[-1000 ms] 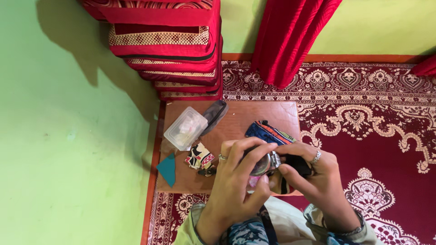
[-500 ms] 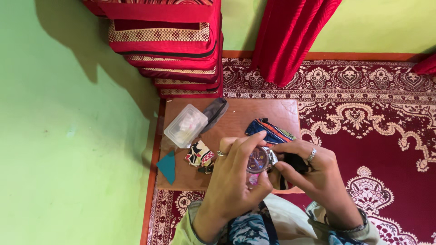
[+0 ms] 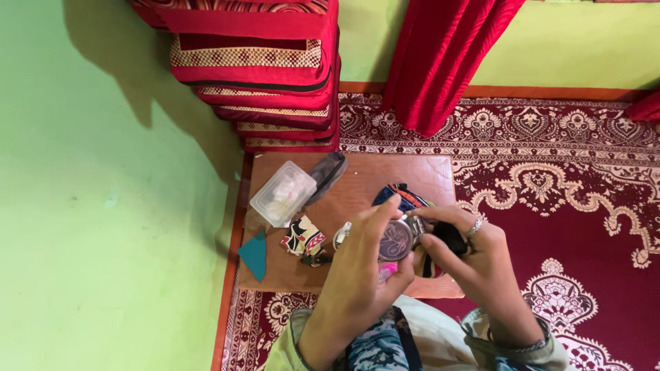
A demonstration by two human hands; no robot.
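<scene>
Both hands meet over the near right part of a low wooden board (image 3: 385, 185) laid on a red patterned carpet (image 3: 564, 199). Left hand (image 3: 361, 278): fingers curled around a round metal tin (image 3: 394, 239), thumb under it, fingertips on its upper rim; closed on the tin. Right hand (image 3: 481, 264): ring on one finger, fingers pinched together on a dark object (image 3: 450, 237) pressed against the tin's right side; what that object is cannot be told. The tin is held just above the board, near its right edge, over a blue striped cloth pouch (image 3: 405, 196). Toward the board's far left corner: a clear plastic box (image 3: 282, 194), with a dark grey flat case (image 3: 326, 173) leaning just beside it. Near the left edge: a small patterned fabric piece (image 3: 302, 237); a teal triangular scrap (image 3: 254, 254) overhangs that edge. Beyond the board's far edge, stacked red cushions (image 3: 261, 75) against a green wall (image 3: 103, 206); a red curtain (image 3: 440, 62) hangs to the right.
</scene>
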